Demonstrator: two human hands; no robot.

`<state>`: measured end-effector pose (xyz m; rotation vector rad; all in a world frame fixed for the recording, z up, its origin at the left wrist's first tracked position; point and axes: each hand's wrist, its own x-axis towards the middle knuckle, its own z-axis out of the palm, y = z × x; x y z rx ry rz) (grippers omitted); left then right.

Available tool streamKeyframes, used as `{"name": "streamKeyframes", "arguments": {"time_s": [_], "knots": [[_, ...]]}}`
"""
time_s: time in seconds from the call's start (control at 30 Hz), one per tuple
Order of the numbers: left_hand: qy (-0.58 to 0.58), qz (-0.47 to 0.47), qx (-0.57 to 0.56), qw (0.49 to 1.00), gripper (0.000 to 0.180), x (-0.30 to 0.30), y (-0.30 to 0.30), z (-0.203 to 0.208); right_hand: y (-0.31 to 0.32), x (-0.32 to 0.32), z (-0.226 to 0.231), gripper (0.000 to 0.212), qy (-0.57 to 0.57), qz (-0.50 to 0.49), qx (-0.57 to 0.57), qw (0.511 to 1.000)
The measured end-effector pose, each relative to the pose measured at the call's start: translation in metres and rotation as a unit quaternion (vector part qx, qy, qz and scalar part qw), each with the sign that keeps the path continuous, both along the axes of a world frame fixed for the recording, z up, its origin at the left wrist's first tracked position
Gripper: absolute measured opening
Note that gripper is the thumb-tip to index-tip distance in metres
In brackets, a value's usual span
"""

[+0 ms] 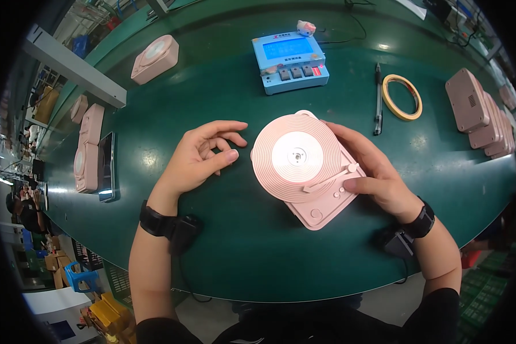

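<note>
A pink mini record player [318, 214] is tilted above the green table in front of me, its ridged pink disc with a white centre facing up. My right hand [375, 175] grips its right side, the thumb by the small buttons and tonearm and the fingers behind the edge. Just left of the disc, my left hand [203, 152] hangs with curled, parted fingers, holding nothing and not touching the player. Beyond the player stands a blue test box [292, 60] with a lit screen and a row of dark switches.
Several pink players [476, 106] are stacked at the right. Beside them lie a tape roll [402, 97] and a black pen [378, 100]. Another player [155, 58] sits far left, near a grey metal post [77, 69]. More pink units [89, 149] and a phone [106, 166] line the left side.
</note>
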<state>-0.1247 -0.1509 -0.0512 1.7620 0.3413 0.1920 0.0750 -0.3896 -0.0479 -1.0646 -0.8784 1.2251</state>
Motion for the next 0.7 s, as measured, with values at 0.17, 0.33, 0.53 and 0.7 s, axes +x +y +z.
{"name": "streamKeyframes", "arguments": {"time_s": [0.17,0.33,0.53,0.7], "knots": [[-0.013,0.003,-0.014,1.0,0.047,-0.0023,0.0027,-0.0012,0.0011,0.0,-0.0017,0.078,0.002,-0.004,-0.004,1.0],[-0.01,0.006,-0.012,1.0,0.046,-0.0015,0.0032,-0.002,0.0005,0.0012,-0.0012,0.078,-0.016,-0.003,-0.003,1.0],[-0.01,0.005,-0.01,1.0,0.045,-0.0007,0.0021,-0.0009,0.0007,0.0015,-0.0031,0.077,-0.029,-0.008,0.004,1.0],[-0.008,0.01,-0.014,1.0,0.044,-0.0011,0.0004,-0.002,0.0002,-0.001,0.0002,0.076,-0.029,-0.012,0.001,1.0]]}}
